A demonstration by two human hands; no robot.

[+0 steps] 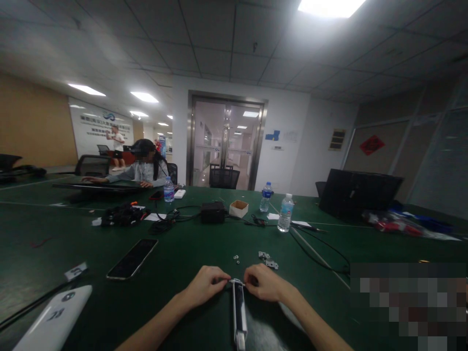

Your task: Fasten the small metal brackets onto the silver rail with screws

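Observation:
A long, slim bar (pixel 239 307), pale and metallic at the edges with a dark strip along its face, lies on the green table and points away from me. At its far end is a small metal piece (pixel 237 281). My left hand (pixel 208 286) pinches with thumb and forefinger at the left side of that end. On the opposite side, the fingers of my right hand (pixel 262 282) are curled and pressed together. What sits between the fingertips is too small to make out. Just beyond lie several small metal nuts or rings (pixel 237 259) and grey metal pieces (pixel 268 261).
To the left are a smartphone (pixel 132 258) and a white rounded device (pixel 54 319). Farther back stand a black box (pixel 212 213), an open small carton (pixel 239 209), water bottles (pixel 285 213), cables and a monitor (pixel 360 194). Another person (pixel 148 165) sits across the table.

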